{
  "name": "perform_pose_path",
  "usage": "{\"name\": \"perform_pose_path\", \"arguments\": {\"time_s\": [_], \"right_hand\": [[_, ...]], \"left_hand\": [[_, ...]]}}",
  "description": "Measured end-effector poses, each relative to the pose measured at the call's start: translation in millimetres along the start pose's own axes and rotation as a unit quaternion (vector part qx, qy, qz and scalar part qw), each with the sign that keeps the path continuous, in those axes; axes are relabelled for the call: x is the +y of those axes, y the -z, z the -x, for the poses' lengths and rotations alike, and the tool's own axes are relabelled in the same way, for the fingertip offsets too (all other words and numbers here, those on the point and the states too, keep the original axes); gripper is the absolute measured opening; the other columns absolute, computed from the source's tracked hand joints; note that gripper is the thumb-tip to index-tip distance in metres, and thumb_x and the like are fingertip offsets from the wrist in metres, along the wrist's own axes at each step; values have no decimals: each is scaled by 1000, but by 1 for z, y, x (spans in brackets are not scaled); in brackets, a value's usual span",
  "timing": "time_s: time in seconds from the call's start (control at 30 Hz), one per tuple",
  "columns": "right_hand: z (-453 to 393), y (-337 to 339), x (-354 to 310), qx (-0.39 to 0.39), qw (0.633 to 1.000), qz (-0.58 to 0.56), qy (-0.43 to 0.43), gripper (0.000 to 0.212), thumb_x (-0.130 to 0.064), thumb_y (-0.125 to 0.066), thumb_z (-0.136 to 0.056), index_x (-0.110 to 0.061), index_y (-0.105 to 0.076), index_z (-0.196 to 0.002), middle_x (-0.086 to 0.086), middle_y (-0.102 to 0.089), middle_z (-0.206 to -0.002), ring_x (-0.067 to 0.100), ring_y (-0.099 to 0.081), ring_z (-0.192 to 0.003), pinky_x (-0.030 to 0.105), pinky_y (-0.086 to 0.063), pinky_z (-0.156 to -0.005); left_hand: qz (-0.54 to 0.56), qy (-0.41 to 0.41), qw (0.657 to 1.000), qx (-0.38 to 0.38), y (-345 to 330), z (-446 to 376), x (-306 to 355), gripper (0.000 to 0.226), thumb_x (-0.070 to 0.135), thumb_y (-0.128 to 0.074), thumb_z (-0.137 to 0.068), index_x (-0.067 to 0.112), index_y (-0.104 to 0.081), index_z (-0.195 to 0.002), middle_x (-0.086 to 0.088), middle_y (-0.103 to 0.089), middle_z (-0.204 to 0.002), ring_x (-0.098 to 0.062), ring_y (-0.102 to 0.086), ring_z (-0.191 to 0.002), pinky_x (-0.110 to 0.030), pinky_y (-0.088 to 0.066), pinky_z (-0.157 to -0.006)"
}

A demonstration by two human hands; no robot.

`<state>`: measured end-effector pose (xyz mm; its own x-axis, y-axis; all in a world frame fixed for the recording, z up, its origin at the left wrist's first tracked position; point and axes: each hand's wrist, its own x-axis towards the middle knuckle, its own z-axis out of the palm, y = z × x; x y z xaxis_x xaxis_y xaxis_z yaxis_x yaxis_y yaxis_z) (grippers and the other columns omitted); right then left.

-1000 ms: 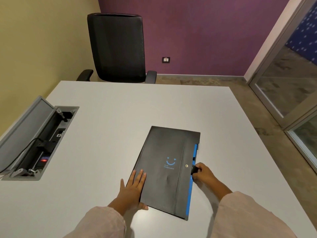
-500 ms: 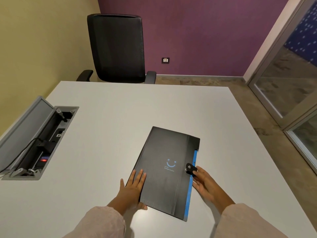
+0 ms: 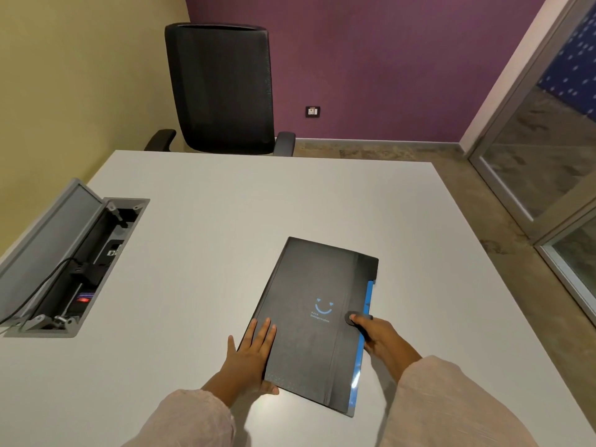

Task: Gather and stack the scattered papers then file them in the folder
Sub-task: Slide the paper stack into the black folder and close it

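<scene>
Folder [image 3: 309, 321] print unreadable (smiley logo)

The folder [image 3: 317, 321] looks like matt black plastic with a faint sheen, edged by a glossy blue strip [image 3: 361, 353] along its right side. The surface [image 3: 225, 221] is smooth, matt white laminate, softly reflecting light. The cable box [image 3: 64, 269] set into it has a grey, brushed-looking metal lid and frame. The chair [image 3: 222, 88] back is black woven mesh; its armrests look like matt plastic. Both sleeves [image 3: 451, 401] are pale, soft cloth. The floor [image 3: 483, 188] looks like polished stone.
</scene>
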<state>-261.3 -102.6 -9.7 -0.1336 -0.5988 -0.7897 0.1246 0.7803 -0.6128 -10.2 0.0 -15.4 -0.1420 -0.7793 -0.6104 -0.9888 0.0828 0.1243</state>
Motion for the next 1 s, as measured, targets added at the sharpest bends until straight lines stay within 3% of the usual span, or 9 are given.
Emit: {"name": "perform_pose_path", "arguments": {"time_s": [0.2,0.4,0.5,0.57,0.63,0.7,0.83,0.9,1.0], "right_hand": [[2,0,0,-9,1000,0,6,38,2,-66,-81,15,-53,-115,18,-61,-93,25,-58,-67,21,-52,-39],[-4,-2,1,12,999,34,6,44,0,-68,-79,14,-53,-118,21,-59,-102,34,-59,-85,38,-54,-69],[2,0,4,-8,1000,5,22,23,-1,-67,-81,8,-60,-102,17,-62,-97,28,-60,-74,29,-58,-54],[9,4,11,-39,998,31,49,26,-2,-65,-83,3,-58,-107,13,-63,-93,24,-61,-76,21,-56,-49],[15,6,21,-67,992,79,77,41,1,-66,-81,2,-50,-119,15,-64,-103,26,-64,-86,20,-56,-55],[21,7,30,-86,984,139,71,61,1,-69,-78,-4,-37,-130,20,-61,-114,32,-63,-97,27,-57,-66],[34,6,36,-111,959,237,104,74,10,-59,-81,-11,-23,-141,10,-57,-102,17,-59,-79,12,-50,-51],[39,-3,35,-125,957,237,113,73,13,-56,-81,-14,-25,-141,9,-58,-100,16,-59,-79,12,-50,-50],[45,-22,27,-153,959,218,100,71,8,-57,-83,-20,-28,-142,10,-57,-119,28,-60,-104,37,-58,-79]], "left_hand": [[-3,2,1000,5,-1,-1,-1,119,69,-57,-67,37,45,-117,-11,40,-132,-35,35,-126,-65,-5,-110],[2,4,1000,16,-2,-1,-1,114,70,-57,-65,35,37,-119,-10,40,-132,-33,37,-121,-64,-6,-110],[10,7,999,33,2,4,0,118,69,-60,-65,37,41,-117,-13,37,-134,-37,33,-124,-66,-9,-109],[-21,23,998,51,8,7,-1,128,83,-55,-50,25,20,-135,-16,4,-152,-40,2,-137,-70,-32,-95],[-16,77,994,75,-6,-5,-9,143,95,-40,-24,11,-24,-138,-8,-50,-139,-35,-41,-130,-56,-54,-63],[-21,78,989,128,-22,-17,-14,138,95,-38,-15,13,-46,-126,-3,-55,-128,-30,-50,-119,-49,-56,-56],[-8,58,988,145,-6,-9,7,135,86,-58,-7,12,-47,-119,-7,-70,-113,-32,-67,-103,-51,-55,-71],[-30,21,991,127,8,2,25,131,79,-69,-18,10,-45,-127,-10,-64,-124,-32,-56,-118,-52,-51,-86],[-27,-25,995,89,21,11,45,94,44,-62,-80,18,-3,-149,-12,-5,-158,-37,-4,-145,-49,-11,-117]]}}
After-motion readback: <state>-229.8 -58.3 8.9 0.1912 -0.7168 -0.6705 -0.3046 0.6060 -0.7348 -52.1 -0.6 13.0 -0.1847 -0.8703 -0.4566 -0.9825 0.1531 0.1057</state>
